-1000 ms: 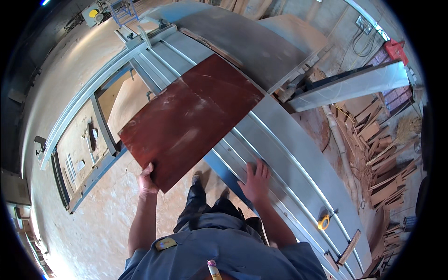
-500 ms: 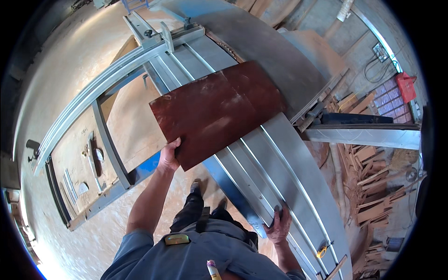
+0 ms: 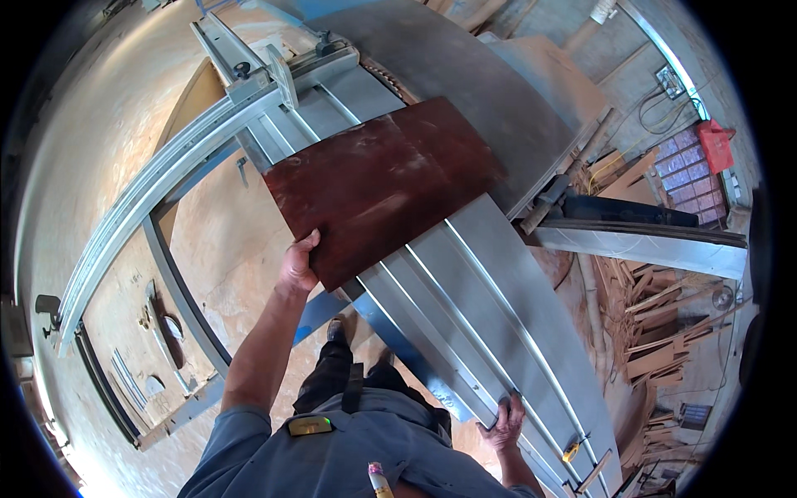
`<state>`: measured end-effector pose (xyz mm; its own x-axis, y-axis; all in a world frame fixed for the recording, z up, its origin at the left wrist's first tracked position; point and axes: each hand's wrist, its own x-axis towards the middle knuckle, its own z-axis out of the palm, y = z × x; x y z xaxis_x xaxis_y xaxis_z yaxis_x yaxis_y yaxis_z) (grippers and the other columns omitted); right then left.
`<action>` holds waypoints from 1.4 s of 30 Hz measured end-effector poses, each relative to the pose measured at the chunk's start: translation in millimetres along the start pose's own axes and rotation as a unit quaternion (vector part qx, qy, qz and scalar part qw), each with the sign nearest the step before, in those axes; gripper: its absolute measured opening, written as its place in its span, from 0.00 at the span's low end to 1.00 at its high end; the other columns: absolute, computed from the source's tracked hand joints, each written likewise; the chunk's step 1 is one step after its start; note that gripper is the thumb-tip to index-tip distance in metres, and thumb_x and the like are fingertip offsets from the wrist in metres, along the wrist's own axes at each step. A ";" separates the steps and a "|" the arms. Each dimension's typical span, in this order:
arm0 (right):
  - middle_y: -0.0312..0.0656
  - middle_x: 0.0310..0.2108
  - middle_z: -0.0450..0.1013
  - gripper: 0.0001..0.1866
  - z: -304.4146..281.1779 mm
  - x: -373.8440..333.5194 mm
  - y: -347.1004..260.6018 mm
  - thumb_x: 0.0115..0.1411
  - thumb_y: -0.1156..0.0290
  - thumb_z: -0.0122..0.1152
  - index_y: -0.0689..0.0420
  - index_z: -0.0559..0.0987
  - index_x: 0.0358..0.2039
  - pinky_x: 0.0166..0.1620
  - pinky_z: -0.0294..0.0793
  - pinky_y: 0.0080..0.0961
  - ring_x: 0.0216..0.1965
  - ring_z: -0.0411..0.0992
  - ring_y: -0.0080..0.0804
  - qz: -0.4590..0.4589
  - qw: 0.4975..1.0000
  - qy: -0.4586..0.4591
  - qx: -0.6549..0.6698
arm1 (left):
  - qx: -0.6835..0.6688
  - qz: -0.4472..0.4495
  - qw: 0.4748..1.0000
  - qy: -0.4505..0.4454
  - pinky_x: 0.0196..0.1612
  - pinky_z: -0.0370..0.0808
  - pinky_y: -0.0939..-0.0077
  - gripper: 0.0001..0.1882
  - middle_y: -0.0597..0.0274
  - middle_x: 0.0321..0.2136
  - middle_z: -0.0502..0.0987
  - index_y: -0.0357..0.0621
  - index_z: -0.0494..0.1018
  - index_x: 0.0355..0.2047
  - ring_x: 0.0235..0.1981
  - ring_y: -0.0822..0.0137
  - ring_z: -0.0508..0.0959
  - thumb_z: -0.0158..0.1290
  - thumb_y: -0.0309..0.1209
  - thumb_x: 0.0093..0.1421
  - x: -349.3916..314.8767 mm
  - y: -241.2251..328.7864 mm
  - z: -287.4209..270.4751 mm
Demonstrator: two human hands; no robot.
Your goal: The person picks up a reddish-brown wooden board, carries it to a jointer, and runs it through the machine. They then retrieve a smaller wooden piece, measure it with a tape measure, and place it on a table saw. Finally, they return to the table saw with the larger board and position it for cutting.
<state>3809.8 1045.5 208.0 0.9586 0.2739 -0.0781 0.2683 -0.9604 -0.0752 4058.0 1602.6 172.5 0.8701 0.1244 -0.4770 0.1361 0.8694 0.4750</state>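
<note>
A flat reddish-brown board (image 3: 382, 191) lies across the grey, grooved sliding table (image 3: 498, 290) of what looks like a panel saw. My left hand (image 3: 300, 261) holds its near left corner, thumb on top and fingers out of sight underneath. Farther right and closer to my body, my right hand (image 3: 505, 423) grips the near edge of the sliding table, fingertips at a metal groove. Beyond the board, a metal fence with a stop (image 3: 281, 76) stands on the table. Past the board's far right end spreads the dark fixed tabletop (image 3: 448, 75).
To the left an outrigger frame (image 3: 158, 257) reaches out over the dusty floor. A small yellow tool (image 3: 570, 452) lies on the sliding table's near end. A metal beam (image 3: 647, 247) juts out at right, above piled wood offcuts (image 3: 664, 324). A red box (image 3: 716, 147) stands far right.
The outrigger frame and fence have shifted left and nearer in view, and the board now sits closer to the fence. My right hand has come slightly nearer. The left keeps its hold.
</note>
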 end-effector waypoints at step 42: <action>0.58 0.59 0.52 0.58 -25.2 -24.2 -9.0 0.29 0.52 0.77 0.58 0.56 0.59 0.61 0.51 0.60 0.61 0.50 0.62 0.062 0.992 -0.100 0.040 | 0.739 -0.098 0.658 0.108 0.21 0.79 0.70 0.25 0.54 0.18 0.79 0.31 0.76 0.20 0.17 0.62 0.80 0.42 0.41 0.63 140.0 103.1 62.8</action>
<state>3786.6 1046.2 235.7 0.9437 0.1653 -0.2865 0.1326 -0.9826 -0.1301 4223.6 1679.6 201.1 0.7016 0.2829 -0.6540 0.6863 -0.5150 0.5136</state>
